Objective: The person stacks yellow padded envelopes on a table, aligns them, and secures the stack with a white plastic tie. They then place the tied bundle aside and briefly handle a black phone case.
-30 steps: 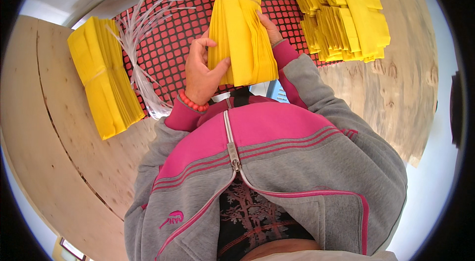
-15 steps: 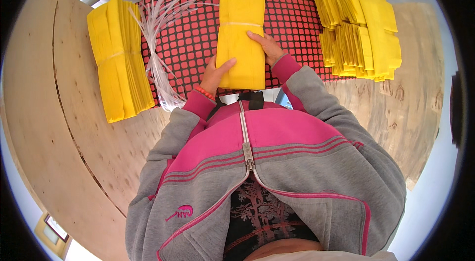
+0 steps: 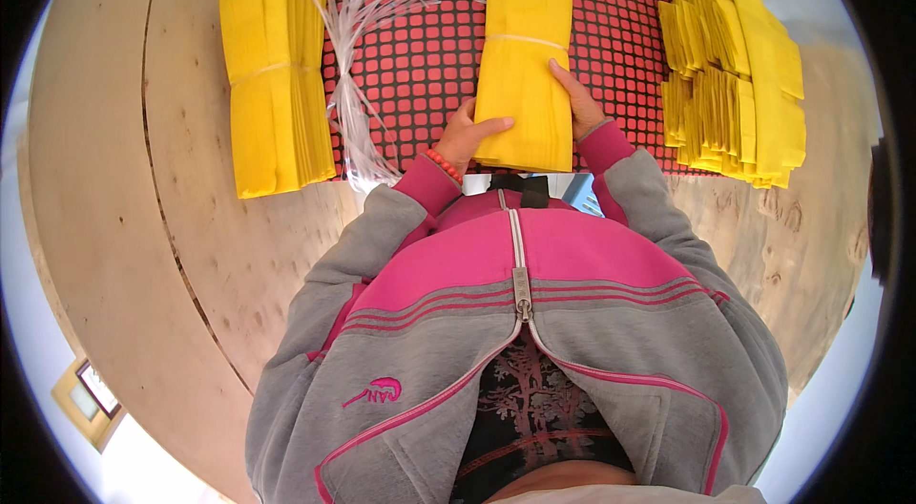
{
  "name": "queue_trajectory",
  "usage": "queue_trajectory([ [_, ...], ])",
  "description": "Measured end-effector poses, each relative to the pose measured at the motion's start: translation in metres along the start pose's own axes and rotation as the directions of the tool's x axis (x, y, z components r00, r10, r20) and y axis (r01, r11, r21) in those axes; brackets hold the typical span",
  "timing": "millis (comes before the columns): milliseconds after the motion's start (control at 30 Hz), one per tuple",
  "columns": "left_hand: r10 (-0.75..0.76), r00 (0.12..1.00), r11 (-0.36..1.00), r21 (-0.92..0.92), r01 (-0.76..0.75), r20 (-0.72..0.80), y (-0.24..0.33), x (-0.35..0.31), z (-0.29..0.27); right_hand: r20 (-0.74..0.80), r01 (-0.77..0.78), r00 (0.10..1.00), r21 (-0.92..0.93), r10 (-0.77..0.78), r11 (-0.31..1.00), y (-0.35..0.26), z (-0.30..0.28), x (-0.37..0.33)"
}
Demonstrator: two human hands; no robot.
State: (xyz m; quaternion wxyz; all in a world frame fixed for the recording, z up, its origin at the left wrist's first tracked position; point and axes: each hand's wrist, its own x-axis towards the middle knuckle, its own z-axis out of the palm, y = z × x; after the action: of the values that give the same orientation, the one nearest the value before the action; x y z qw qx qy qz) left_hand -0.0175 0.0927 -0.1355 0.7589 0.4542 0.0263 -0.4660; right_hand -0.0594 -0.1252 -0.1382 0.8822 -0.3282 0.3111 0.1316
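Between my two hands is a tall bundle of folded yellow sheets (image 3: 527,12), with a thin pale tie round its middle. My left hand (image 3: 468,134) grips its lower left edge, thumb across the front; a red bead bracelet circles that wrist. Higher up on the other edge, my right hand (image 3: 577,101) holds the bundle, its thumb on the front just below the tie. The fingers of both hands are partly hidden behind the bundle. A fan of loose clear plastic strips (image 3: 355,113) lies to the left of it.
Under the bundle is a red and black checked mat (image 3: 420,74). Another tied yellow bundle (image 3: 272,113) lies at the far left. On the right stands a pile of loose folded yellow sheets (image 3: 773,94). A wooden board surface (image 3: 105,141) stretches along the left.
The whole view has shifted, so the mat, the piles and the bundle all sit further right in it. Both hands keep the same hold on the bundle.
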Motion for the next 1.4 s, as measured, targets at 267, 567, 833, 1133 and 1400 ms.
queue_trajectory([
  [267, -0.179, 0.984, 0.984, 0.011, 0.179, -0.012, -0.003, 0.000, -0.016, 0.005, 0.021, 1.000, -0.052, -0.021, 0.998, 0.024, -0.002, -0.009],
  [567, -0.126, 0.985, 0.992, 0.017, 0.125, 0.120, -0.005, -0.002, -0.016, 0.040, 0.043, 0.998, 0.106, -0.048, 0.993, 0.024, -0.007, -0.008],
  [833, -0.023, 0.996, 0.992, 0.123, 0.012, 0.089, -0.009, -0.007, -0.013, 0.011, 0.066, 0.998, 0.220, -0.070, 0.973, 0.007, 0.001, -0.001],
  [1133, 0.195, 0.979, 0.934, 0.296, -0.202, 0.052, 0.062, -0.056, 0.004, 0.129, 0.261, 0.955, 0.071, -0.268, 0.963, -0.013, 0.074, -0.016],
  [1400, 0.483, 0.866, 0.818, 0.422, -0.392, -0.133, 0.175, -0.161, -0.024, 0.481, 0.311, 0.829, 0.028, -0.285, 0.950, -0.022, 0.234, 0.005],
])
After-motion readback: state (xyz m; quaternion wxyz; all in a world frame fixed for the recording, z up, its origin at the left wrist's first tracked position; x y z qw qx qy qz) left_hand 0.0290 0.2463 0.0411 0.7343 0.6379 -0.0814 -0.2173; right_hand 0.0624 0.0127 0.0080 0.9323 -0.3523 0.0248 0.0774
